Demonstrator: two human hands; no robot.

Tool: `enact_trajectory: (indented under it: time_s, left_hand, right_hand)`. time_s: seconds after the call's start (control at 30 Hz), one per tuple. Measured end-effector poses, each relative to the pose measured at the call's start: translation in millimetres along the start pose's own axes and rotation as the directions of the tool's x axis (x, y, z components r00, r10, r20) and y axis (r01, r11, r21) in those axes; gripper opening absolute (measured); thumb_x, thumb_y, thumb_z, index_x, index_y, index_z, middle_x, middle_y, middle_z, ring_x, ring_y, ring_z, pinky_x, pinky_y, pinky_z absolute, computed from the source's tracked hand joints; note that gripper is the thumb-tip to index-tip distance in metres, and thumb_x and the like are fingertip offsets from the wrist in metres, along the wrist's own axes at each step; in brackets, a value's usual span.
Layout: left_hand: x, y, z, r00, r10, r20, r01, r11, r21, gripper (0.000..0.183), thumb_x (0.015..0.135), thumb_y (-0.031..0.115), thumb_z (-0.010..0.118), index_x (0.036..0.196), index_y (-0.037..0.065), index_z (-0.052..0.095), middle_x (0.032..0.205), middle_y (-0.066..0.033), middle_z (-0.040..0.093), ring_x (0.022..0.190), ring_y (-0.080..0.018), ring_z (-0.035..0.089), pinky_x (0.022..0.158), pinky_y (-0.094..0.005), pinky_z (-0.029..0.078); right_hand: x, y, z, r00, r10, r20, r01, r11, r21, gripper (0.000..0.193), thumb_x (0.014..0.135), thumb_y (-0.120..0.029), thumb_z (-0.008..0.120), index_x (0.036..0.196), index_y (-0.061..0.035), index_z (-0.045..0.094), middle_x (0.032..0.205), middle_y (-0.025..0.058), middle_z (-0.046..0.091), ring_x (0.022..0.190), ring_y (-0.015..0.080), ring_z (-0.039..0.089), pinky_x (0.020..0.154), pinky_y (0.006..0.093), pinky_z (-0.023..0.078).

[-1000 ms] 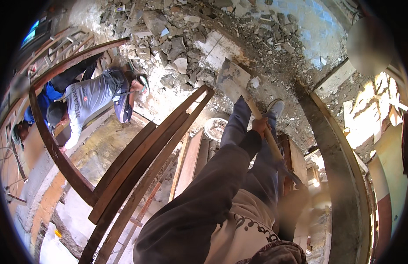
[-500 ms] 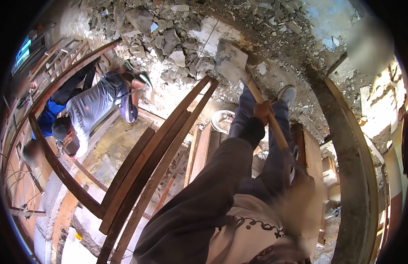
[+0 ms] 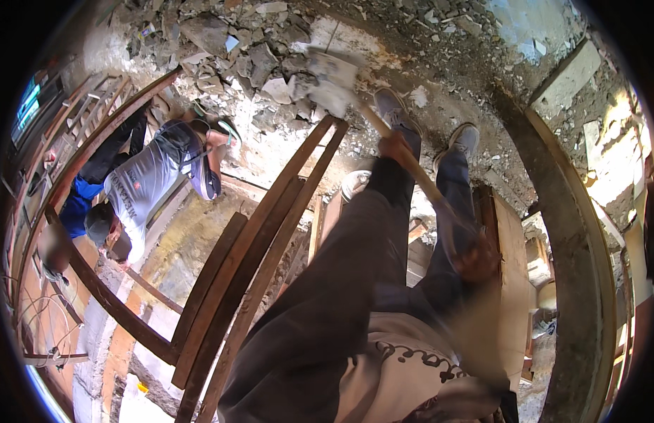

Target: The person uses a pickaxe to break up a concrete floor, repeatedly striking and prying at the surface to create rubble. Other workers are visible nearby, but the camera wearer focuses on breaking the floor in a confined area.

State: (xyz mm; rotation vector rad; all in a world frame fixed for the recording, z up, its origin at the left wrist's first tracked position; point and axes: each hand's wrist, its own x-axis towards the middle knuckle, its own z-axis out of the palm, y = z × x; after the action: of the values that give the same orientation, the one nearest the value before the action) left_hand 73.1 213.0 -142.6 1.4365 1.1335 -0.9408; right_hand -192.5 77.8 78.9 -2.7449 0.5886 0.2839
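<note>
A shovel slants across the middle, its wide grey blade [image 3: 334, 79] smeared by motion at the right edge of a rubble heap [image 3: 260, 63]. My left hand [image 3: 395, 148] is wrapped round the wooden shaft [image 3: 427, 185] a little behind the blade. My right hand [image 3: 479, 259] is closed round the rear end of the shovel, close to my right thigh, and is blurred. My shoes [image 3: 462, 141] stand on dusty ground strewn with broken bits, just right of the blade.
Long wooden beams [image 3: 253, 261] rise on my left, their tips close to the blade. A curved-looking thick beam [image 3: 563, 233] borders my right side. A white bucket [image 3: 355, 185] sits beside my left leg. Another person [image 3: 147, 180] in a light shirt bends over at the left.
The shovel blade has moved left toward the rubble heap. My left hand has shifted left and up with the shaft, and my right hand shows more clearly.
</note>
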Motion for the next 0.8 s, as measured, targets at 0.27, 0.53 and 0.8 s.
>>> enact_trajectory:
  time_s: [0.27, 0.53, 0.8]
  left_hand:
    - [45, 29, -16, 0.991, -0.003, -0.137, 0.007, 1.000, 0.027, 0.025, 0.083, 0.014, 0.062, 0.064, 0.004, 0.049, 0.056, -0.0109, 0.054, 0.044, -0.0247, 0.053, 0.043, -0.0394, 0.045]
    - [33, 17, -8, 0.999, 0.048, 0.000, -0.048, 0.999, 0.024, 0.017, 0.084, 0.013, 0.064, 0.076, 0.005, 0.052, 0.060, -0.0073, 0.053, 0.048, -0.0202, 0.053, 0.046, -0.0351, 0.047]
    - [208, 117, -61, 0.986, 0.017, -0.168, -0.013, 0.999, 0.030, 0.013, 0.088, 0.019, 0.060, 0.092, 0.006, 0.060, 0.076, -0.0096, 0.063, 0.066, -0.0239, 0.064, 0.058, -0.0356, 0.053]
  right_hand:
    - [40, -30, 20, 0.682, 0.440, 0.584, -0.646, -0.013, 0.763, 0.029, 0.096, -0.032, 0.058, 0.086, -0.0047, 0.054, 0.051, 0.0033, 0.044, 0.037, 0.0133, 0.040, 0.034, 0.0299, 0.034]
    - [48, -10, 3, 0.690, 0.549, 0.472, -0.692, 0.307, 0.654, 0.026, 0.098, -0.026, 0.053, 0.106, -0.0027, 0.060, 0.069, 0.0085, 0.059, 0.054, 0.0196, 0.058, 0.045, 0.0321, 0.047]
    - [176, -36, 171, 0.423, 0.221, 0.879, -0.483, -0.765, 0.425, 0.029, 0.097, -0.035, 0.056, 0.093, -0.0062, 0.057, 0.051, 0.0050, 0.050, 0.036, 0.0162, 0.048, 0.033, 0.0327, 0.041]
